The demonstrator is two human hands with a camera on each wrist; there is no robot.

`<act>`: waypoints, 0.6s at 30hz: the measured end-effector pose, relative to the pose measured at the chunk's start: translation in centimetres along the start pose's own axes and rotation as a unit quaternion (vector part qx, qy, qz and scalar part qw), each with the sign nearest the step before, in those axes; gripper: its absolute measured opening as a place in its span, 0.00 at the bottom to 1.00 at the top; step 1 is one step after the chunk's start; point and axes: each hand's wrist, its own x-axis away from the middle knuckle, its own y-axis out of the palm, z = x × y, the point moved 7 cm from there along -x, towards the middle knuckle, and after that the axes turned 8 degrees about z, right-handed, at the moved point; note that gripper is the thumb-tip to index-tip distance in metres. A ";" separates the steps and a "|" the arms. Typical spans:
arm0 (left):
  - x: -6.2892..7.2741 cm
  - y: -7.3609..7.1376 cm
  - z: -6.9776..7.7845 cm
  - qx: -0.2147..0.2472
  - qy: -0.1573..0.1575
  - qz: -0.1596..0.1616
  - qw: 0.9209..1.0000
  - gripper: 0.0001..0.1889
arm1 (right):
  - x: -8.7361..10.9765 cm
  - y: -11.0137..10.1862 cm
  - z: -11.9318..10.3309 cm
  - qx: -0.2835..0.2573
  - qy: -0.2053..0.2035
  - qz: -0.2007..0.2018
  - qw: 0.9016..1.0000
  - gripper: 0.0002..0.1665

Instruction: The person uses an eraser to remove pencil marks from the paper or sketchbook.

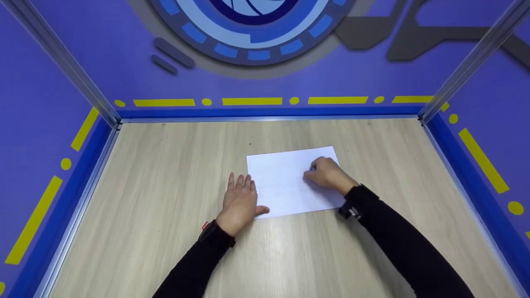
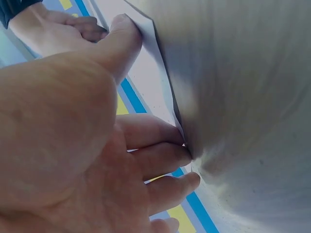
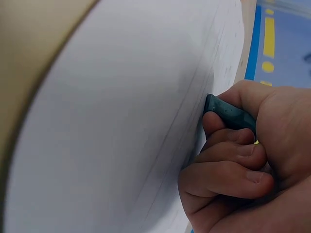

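A white sheet of paper (image 1: 281, 182) lies on the wooden table, with faint thin straight lines visible in the right wrist view. My left hand (image 1: 240, 203) rests at the paper's left edge, fingers extended and thumb over the lower left corner. Over the right part of the sheet, my right hand (image 1: 327, 174) pinches a small dark teal eraser (image 3: 231, 114) between thumb and index finger. Its worn end meets the paper, while the other fingers curl in below. From the head view, the eraser is mostly hidden by the fingers.
Light wood tabletop (image 1: 178, 165) surrounds the sheet. Blue-purple panels with yellow dashes (image 1: 252, 101) enclose the back and both sides, joined by metal corner posts (image 1: 468, 62). A tiny dark speck (image 1: 250, 144) lies behind the paper.
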 end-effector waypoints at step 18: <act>0.0 0.2 0.0 0.018 0.002 -0.001 1.000 0.57 | 1.7 -4.3 6.5 0.034 0.079 -0.013 0.996 0.18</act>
